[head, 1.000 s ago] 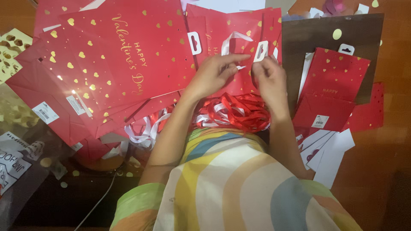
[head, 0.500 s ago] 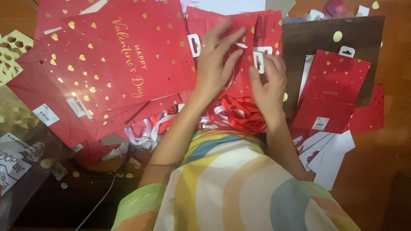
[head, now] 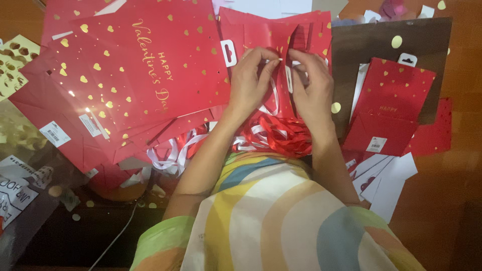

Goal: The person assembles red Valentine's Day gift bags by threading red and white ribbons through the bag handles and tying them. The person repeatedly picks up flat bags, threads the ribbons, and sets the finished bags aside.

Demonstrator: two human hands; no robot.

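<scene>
Both hands met at the top edge of a flat red gift bag [head: 271,37] lying at the centre of the work surface: the left hand [head: 253,80] pinched a thin strip between thumb and forefinger, and the right hand [head: 312,85] gripped the bag's edge just beside a white hang tab [head: 289,80]. A tangle of red and white ribbon [head: 281,138] lay below the wrists. Larger red bags with gold hearts [head: 135,75] were stacked to the left, with a small red bag [head: 389,110] on dark brown card [head: 381,42] to the right.
</scene>
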